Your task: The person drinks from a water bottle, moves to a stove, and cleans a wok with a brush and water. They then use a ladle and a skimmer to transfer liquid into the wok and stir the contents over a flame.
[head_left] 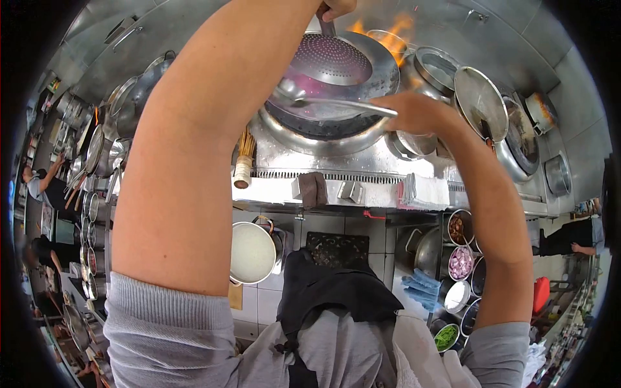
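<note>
At the top centre my left hand (339, 8) is closed round the handle of a round perforated skimmer (333, 59), partly cut off by the frame edge. The skimmer lies over a dark wok (381, 71) on the burner. To the right, my right hand (409, 112) grips a long metal ladle (349, 104) near its handle end. The ladle's bowl is at the left side of the wok, beside the skimmer. Flames (391, 40) rise behind the wok. What lies under the skimmer is mostly hidden.
A bamboo brush (244, 158) and folded cloths (424, 191) are along the stove's front edge. A strainer (482, 103) rests over pots at right. Below stand a white-filled pot (252, 252) and ingredient bowls, one with chopped onion (460, 262). Other people are at both sides.
</note>
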`<state>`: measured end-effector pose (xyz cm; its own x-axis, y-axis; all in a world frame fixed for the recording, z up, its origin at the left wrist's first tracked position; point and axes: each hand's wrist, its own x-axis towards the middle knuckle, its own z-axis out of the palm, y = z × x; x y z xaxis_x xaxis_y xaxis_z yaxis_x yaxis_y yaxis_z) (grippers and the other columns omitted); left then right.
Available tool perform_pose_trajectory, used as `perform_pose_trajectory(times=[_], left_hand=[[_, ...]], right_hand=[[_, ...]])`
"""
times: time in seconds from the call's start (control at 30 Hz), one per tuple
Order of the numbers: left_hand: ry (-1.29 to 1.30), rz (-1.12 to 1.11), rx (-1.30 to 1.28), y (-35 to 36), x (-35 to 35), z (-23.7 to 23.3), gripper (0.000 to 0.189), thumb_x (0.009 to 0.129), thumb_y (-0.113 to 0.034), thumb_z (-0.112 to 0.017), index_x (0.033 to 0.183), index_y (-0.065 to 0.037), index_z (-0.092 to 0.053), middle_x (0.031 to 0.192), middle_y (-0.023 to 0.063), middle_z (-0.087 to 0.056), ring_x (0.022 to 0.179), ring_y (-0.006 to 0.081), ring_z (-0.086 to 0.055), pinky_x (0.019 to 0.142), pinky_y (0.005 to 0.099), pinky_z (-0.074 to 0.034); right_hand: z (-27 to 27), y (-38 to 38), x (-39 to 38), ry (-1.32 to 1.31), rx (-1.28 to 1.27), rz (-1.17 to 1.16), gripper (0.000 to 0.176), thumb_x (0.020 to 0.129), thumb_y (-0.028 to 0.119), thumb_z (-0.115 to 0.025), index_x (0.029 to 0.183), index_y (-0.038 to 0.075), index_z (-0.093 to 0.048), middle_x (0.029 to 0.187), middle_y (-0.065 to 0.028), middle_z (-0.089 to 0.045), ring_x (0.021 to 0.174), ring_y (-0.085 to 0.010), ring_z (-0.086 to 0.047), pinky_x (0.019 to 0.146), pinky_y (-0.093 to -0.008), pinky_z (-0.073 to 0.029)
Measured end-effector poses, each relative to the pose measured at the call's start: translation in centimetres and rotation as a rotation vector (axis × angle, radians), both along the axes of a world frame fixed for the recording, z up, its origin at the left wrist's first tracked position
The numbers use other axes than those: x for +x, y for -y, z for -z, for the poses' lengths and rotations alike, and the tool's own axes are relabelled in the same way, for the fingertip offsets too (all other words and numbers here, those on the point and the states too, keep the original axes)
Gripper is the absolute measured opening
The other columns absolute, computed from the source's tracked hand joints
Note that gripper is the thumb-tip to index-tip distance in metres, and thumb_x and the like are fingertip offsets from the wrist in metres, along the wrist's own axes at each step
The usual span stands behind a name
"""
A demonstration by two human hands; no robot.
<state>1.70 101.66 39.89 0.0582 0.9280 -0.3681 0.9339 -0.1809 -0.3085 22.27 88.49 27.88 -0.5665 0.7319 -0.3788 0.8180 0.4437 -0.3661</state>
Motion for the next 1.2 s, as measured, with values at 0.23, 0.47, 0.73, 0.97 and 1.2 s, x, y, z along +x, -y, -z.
perform_pose_trajectory(times=[0.23,0.47,0.73,0.97,1.2], left_hand=[[-0.019,-0.047,-0.001,-0.3,-0.2,0.5,0.009,0.066,-0.006,-0.072,0.074,-0.003,-0.068,0.075,0.01,-0.064,0.068,0.0237,-0.057,0.064,0.0417,-0.046],[-0.015,0.013,0.062,3.0,0.9,-0.7,0.014,0.063,-0.004,-0.071,0.077,-0.001,-0.069,0.078,0.0116,-0.065,0.069,0.0238,-0.058,0.065,0.0415,-0.046],[-0.037,0.055,-0.02,2.0,0.7,-0.3,0.014,0.06,-0.001,-0.069,0.073,-0.002,-0.069,0.077,0.0126,-0.066,0.068,0.0248,-0.058,0.063,0.0416,-0.046],[-0.044,0.063,0.002,1.5,0.3,0.2,0.018,0.06,-0.004,-0.07,0.077,-0.004,-0.072,0.077,0.0122,-0.067,0.068,0.0255,-0.061,0.063,0.0415,-0.048],[-0.136,0.096,-0.023,2.0,0.4,-0.3,0.017,0.061,-0.006,-0.07,0.077,-0.003,-0.072,0.078,0.0132,-0.067,0.07,0.0265,-0.061,0.065,0.042,-0.049]], right_hand=[[3.4,-2.5,1.4,0.085,0.402,-0.307,0.063,0.081,0.015,-0.065,0.141,0.019,-0.045,0.114,-0.0175,-0.065,0.081,-0.0273,-0.069,0.056,-0.0362,-0.058],[-0.5,-0.2,0.6,0.104,0.212,-0.09,0.064,0.08,0.013,-0.064,0.141,0.021,-0.045,0.111,-0.0158,-0.066,0.071,-0.027,-0.067,0.052,-0.0356,-0.057],[0.0,-3.5,1.5,0.204,0.41,-0.275,0.067,0.079,0.011,-0.065,0.142,0.022,-0.044,0.108,-0.0134,-0.066,0.077,-0.0243,-0.066,0.047,-0.0346,-0.054],[-4.9,-1.4,0.3,0.326,0.058,-0.029,0.065,0.08,0.014,-0.063,0.142,0.025,-0.045,0.112,-0.0135,-0.066,0.083,-0.0239,-0.067,0.052,-0.0362,-0.056],[-1.4,-1.1,-1.4,0.188,0.12,-0.134,0.064,0.081,0.012,-0.063,0.142,0.021,-0.045,0.092,-0.0118,-0.067,0.062,-0.0228,-0.063,0.05,-0.0371,-0.053]])
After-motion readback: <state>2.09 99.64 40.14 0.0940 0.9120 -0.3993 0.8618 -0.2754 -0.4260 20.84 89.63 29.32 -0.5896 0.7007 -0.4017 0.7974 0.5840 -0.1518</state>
